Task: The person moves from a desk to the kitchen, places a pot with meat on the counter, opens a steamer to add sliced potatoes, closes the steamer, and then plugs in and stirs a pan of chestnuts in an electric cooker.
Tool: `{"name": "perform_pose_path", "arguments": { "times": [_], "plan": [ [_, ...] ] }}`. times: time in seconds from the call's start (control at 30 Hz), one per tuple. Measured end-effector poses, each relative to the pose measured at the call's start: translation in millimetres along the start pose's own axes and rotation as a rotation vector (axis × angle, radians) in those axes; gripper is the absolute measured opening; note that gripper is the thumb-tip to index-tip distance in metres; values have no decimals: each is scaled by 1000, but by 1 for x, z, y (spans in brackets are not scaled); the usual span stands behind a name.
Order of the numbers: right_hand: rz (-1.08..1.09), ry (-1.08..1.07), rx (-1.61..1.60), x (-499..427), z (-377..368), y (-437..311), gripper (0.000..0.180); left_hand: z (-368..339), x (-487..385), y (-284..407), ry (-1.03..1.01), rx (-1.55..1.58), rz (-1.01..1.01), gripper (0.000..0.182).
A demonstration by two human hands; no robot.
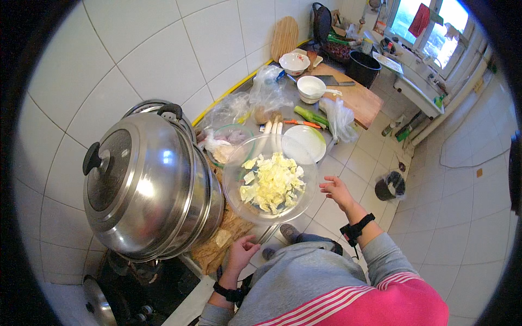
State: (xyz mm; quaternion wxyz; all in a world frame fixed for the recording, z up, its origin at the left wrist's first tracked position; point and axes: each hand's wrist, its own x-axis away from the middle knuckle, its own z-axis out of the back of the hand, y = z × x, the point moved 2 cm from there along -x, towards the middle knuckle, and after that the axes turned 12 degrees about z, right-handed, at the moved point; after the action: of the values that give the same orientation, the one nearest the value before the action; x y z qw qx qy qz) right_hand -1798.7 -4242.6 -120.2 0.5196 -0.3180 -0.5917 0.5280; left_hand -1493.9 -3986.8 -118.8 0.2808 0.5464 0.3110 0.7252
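Note:
A large transparent bowl (pixel 233 198) holds chopped pale-yellow cabbage leaves (pixel 272 183). It sits at the counter's edge in front of me. To its right, my right hand (pixel 337 192) is held in the air with fingers apart, a little off the rim, and grips nothing. Below the bowl, my left hand (pixel 241 253) hovers by the front edge of a worn wooden board (pixel 210 249), fingers loosely bent and apart, with nothing seen in it. One pale leaf piece (pixel 222 238) lies on that board, just left of the hand.
A big lidded steel steamer pot (pixel 151 183) stands left on the stove (pixel 159 289). Beyond the bowl are a white plate (pixel 312 142), leek stalks (pixel 272 129), plastic bags (pixel 267 87), a white pan (pixel 311 87) and a cleaver (pixel 326 80) on a cutting board (pixel 355 95). A bin (pixel 389 186) stands right.

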Motion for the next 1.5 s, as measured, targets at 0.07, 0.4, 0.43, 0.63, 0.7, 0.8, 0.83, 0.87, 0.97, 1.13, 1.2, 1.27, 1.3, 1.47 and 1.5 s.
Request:
{"name": "perform_pose_path", "arguments": {
  "times": [0.07, 0.4, 0.43, 0.63, 0.7, 0.8, 0.83, 0.87, 0.97, 1.13, 1.2, 1.27, 1.3, 1.47, 1.5],
  "plan": [
    [-8, -16, 13, 2, -3, 0, 39, 1, 2, -4, -3, 9, -1, 43],
    [-31, -49, 57, 10, -3, 8, 39, 1, 4, -22, -31, 18, 34, 42],
    [-32, -44, 58, 12, -1, 7, 39, 1, 3, -24, -43, 18, 56, 42],
    [-3, -25, 154, 30, 16, 14, 37, -10, -4, -35, -148, -7, 14, 50],
    [48, -31, 196, 28, 25, 18, 36, -17, -7, -37, -183, 13, 40, 53],
    [135, -39, 237, 24, 39, 29, 37, -28, -7, -35, -180, 64, 43, 53],
    [151, -34, 257, 21, 43, 31, 38, -32, -5, -33, -168, 67, 31, 52],
    [169, -32, 276, 17, 47, 33, 38, -35, -3, -30, -153, 70, 17, 52],
    [162, -48, 271, 6, 54, 35, 36, -48, 5, -20, -150, -40, 62, 50],
    [308, -114, 332, -1, 93, 28, 31, -104, -5, 5, -64, -175, -23, 44],
    [337, -117, 328, -4, 127, 27, 29, -141, -15, 22, -48, -173, -121, 40],
    [341, -106, 304, -8, 168, 30, 27, -182, -27, 44, -48, -109, -213, 36],
    [332, -84, 320, -10, 191, 32, 27, -203, -32, 56, -70, -122, -221, 35],
    [309, 97, 237, -5, 307, 49, 25, -303, -65, 129, -200, -133, -86, 35],
    [328, 133, 205, 1, 328, 50, 24, -321, -70, 144, -224, -119, -105, 36]
  ]
}}
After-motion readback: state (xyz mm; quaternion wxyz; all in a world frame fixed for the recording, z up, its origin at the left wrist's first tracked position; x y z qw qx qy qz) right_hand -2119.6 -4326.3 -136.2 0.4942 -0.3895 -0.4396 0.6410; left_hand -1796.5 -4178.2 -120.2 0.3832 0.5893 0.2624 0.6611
